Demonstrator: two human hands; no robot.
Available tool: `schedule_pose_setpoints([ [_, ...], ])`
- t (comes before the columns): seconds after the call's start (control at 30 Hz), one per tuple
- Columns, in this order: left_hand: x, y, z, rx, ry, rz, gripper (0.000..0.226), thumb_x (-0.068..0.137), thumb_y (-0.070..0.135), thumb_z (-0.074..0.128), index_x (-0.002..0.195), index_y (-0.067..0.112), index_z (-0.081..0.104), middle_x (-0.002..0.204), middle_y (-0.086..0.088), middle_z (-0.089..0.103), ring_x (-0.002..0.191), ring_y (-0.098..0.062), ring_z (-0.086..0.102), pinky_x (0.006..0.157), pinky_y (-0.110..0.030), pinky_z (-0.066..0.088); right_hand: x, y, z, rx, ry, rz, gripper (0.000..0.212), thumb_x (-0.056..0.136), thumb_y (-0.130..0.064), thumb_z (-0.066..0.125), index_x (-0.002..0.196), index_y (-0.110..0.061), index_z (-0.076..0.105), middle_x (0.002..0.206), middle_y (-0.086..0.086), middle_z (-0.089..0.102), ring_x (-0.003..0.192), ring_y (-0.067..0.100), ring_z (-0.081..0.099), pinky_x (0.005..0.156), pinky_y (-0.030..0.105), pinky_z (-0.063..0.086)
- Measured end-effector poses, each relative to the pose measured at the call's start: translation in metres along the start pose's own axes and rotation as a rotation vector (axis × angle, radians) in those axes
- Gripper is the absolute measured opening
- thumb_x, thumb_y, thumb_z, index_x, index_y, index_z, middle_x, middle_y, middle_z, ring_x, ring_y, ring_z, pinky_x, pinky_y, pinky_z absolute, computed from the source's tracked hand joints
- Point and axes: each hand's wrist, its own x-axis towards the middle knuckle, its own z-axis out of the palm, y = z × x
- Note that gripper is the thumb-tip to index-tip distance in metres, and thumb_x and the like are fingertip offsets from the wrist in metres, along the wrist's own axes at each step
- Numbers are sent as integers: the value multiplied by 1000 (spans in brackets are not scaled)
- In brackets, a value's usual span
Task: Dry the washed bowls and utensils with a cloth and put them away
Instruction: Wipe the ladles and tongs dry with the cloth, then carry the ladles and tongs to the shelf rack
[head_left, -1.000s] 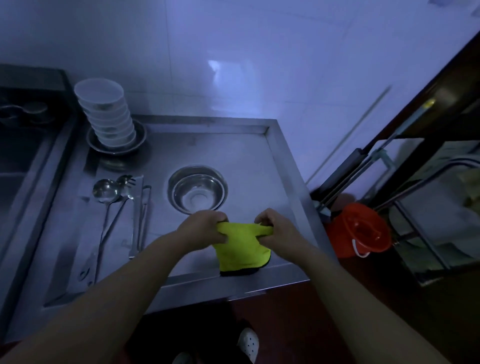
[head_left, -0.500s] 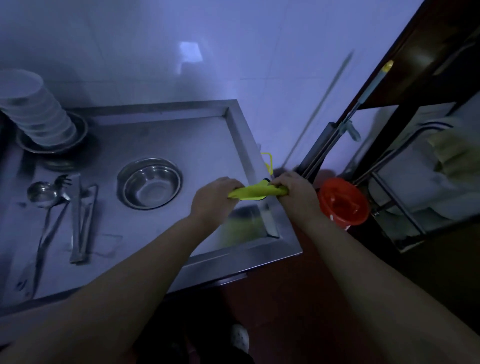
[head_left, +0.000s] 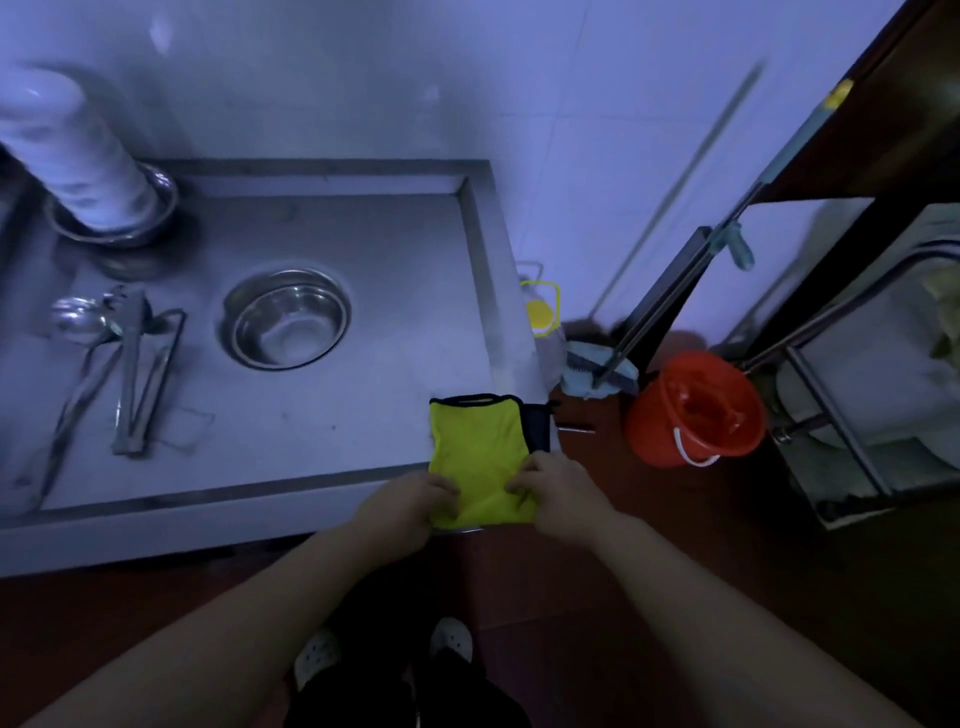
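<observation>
A yellow cloth (head_left: 478, 447) with a dark edge lies spread flat on the front right corner of the steel counter (head_left: 332, 239). My left hand (head_left: 410, 501) grips its near left corner and my right hand (head_left: 558, 486) grips its near right corner. A steel bowl (head_left: 288, 319) stands upright in the middle of the counter. At the left lie a ladle (head_left: 78, 332), a fork and tongs (head_left: 137, 374). A stack of white bowls (head_left: 72, 150) sits in a steel bowl at the back left.
An orange bucket (head_left: 696, 410) stands on the floor right of the counter, beside a mop (head_left: 691, 291) leaning on the tiled wall. A bottle with a yellow cap (head_left: 540, 312) stands by the counter's right side. A metal rack (head_left: 831, 395) is at the far right.
The cloth, held stretched in the air between both hands, now lies flat on the counter's front right corner. Both hands came down and nearer with it.
</observation>
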Motion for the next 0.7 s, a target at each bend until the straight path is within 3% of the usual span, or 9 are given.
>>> schedule_pose_setpoints([
  [0.07,-6,3,-6,9,26,-47,39,76,-1,51,106,17,70,128,-1,58,120,-19,51,96,-25,39,3,-6,-12,-22,-21,3,44,84,-11,55,126,-24,61,126,3,51,118,24,43,94,32,34],
  [0.17,-24,3,-25,-22,214,-149,33,82,4,52,106,19,70,115,-1,65,109,-21,58,88,-28,43,16,-23,-32,-21,71,-14,42,84,-8,53,122,-22,64,123,4,57,117,24,46,94,31,36],
  [0.37,-94,-33,-76,-106,591,-348,37,89,8,53,119,25,61,120,5,62,100,-16,61,78,-22,38,56,-87,-66,101,102,-160,37,86,-5,50,115,-20,67,116,4,64,114,20,52,92,31,43],
  [0.47,-133,-61,-96,-116,676,-464,37,89,8,52,120,26,61,123,8,61,98,-14,59,75,-22,37,77,-131,-69,107,73,-247,35,90,-5,47,116,-18,67,118,3,64,113,19,54,94,31,43],
  [0.57,-169,-92,-108,-134,741,-555,36,90,8,53,121,24,60,120,7,61,85,-12,56,72,-25,39,98,-175,-64,103,60,-297,33,92,-7,46,114,-19,67,117,1,64,112,18,54,94,30,43],
  [0.7,-203,-141,-124,-171,799,-696,33,89,10,54,119,21,60,114,3,62,84,-14,56,77,-31,47,130,-239,-54,127,58,-322,31,93,-8,47,112,-18,69,119,0,65,112,17,55,94,28,43],
])
